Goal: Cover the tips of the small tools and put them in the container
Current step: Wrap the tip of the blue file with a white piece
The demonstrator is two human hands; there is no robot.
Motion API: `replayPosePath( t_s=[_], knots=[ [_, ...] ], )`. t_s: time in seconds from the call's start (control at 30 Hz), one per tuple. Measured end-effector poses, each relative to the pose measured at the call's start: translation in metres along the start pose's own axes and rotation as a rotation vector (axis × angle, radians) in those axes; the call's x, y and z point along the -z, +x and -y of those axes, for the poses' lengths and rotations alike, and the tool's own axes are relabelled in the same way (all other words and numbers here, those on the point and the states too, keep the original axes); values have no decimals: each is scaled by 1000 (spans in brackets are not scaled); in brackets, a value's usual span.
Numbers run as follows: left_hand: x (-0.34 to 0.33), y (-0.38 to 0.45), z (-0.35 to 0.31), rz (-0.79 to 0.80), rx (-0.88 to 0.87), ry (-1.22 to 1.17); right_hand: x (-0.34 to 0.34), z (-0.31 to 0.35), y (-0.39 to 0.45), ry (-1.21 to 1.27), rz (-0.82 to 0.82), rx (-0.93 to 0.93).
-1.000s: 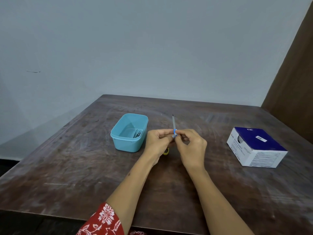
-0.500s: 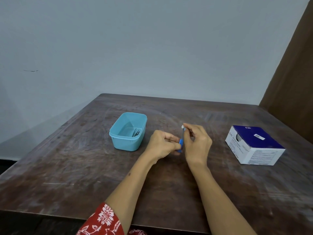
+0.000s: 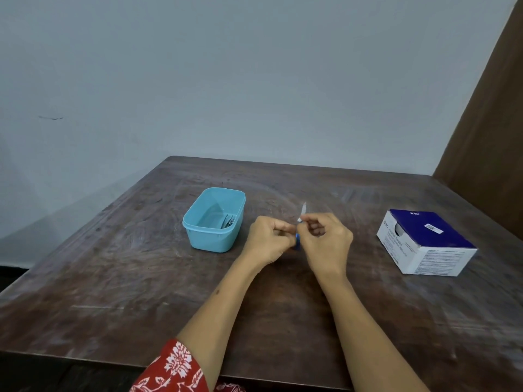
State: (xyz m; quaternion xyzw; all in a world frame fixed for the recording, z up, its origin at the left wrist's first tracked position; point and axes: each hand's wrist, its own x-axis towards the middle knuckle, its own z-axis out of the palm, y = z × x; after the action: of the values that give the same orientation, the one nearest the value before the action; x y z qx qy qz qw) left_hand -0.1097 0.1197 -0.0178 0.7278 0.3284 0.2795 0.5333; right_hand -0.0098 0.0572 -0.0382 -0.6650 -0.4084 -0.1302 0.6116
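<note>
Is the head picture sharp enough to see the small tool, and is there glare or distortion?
Head view: soft even light, no strong glare; table edges splay from the wide lens; the small tool between the hands is blurred, details unreadable.

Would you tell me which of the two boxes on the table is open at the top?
The light blue plastic container left of the hands; the blue-and-white cardboard box on the right is closed on top.

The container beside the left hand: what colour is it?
Light blue, a plain plastic container, clearest in the head view, the only one.
</note>
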Motion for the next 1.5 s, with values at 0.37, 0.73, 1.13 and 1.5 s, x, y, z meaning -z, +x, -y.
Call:
replayPosePath(
  t_s=[0.37,0.73,1.13,1.5],
  knots=[
    [2,0,-1,104,81,-52,1,-1,1,-5,-36,-26],
    [3,-3,-4,163,98,-95,2,-2,2,-13,-65,-39],
    [3,-1,-2,198,131,-88,2,-6,3,-19,-78,-47],
    [5,6,3,-93,53,-264,-5,-1,-5,33,183,-33]
  ],
)
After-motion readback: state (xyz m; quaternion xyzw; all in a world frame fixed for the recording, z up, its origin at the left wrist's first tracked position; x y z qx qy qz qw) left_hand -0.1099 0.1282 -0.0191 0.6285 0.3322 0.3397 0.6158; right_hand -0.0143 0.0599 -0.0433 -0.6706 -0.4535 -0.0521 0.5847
